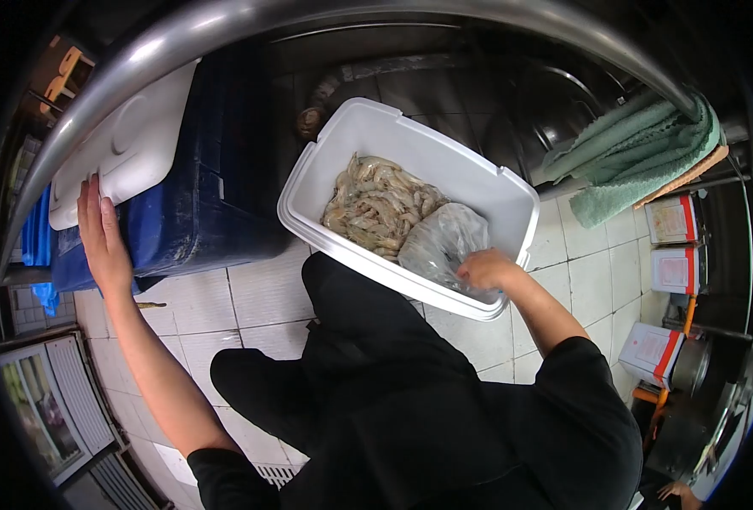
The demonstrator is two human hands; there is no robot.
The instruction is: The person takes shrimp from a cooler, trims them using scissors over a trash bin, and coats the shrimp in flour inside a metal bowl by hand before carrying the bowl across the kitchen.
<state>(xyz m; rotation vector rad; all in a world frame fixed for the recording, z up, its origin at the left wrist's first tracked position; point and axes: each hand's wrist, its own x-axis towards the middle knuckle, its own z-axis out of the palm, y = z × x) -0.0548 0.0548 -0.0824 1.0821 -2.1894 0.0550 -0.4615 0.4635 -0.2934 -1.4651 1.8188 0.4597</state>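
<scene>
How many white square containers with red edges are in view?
3: at the picture's right, a white, red-edged square container, a second one just below it, and a third one lower down. Others may be hidden.

White tiled floor (589, 285), slotted drain (274, 473), curved metal rail (147, 49), white-framed glass panel (43, 404)

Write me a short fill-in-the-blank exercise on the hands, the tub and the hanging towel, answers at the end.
1. The left hand rests against a lid whose colour is ____.
2. The right hand grips a clear plastic ____.
3. Beside that plastic, the tub holds a heap of raw ____.
4. The large towel draped over the metal rail is ____ in colour.

Missing words: white; bag; shrimp; green.
</scene>
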